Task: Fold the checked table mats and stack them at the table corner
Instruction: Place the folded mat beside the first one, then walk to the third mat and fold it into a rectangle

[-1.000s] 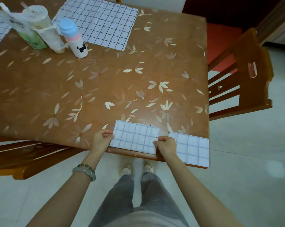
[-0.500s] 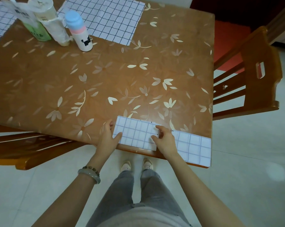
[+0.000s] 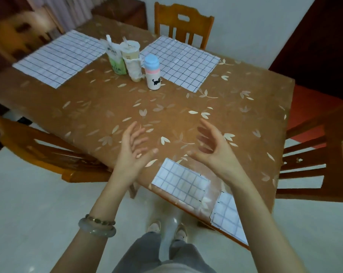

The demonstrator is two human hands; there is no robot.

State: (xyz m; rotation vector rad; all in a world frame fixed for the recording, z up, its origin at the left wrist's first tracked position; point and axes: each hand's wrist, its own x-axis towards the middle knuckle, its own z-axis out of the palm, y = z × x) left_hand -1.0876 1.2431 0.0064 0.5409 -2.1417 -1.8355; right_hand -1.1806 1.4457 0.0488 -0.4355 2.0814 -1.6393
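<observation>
Both hands off the folded mat (image 3: 181, 184): left hand (image 3: 134, 148) & right hand (image 3: 212, 148) now raised, open, empty, beyond it over the counter (image 3: 166, 115). Fold looks done; two flat mats, far left (image 3: 58, 58) & far right (image 3: 181, 61), remain

1. Both forearms are bare, with no sleeves showing.
2. The wrist of the left hand (image 3: 134, 152) carries a pale jade-like bangle (image 3: 96, 230) and a beaded bracelet (image 3: 99, 219) of brownish stones.
3. Grey trousers (image 3: 147, 255) cover the legs.
4. Light-coloured shoes (image 3: 154, 226) are on the feet.
</observation>
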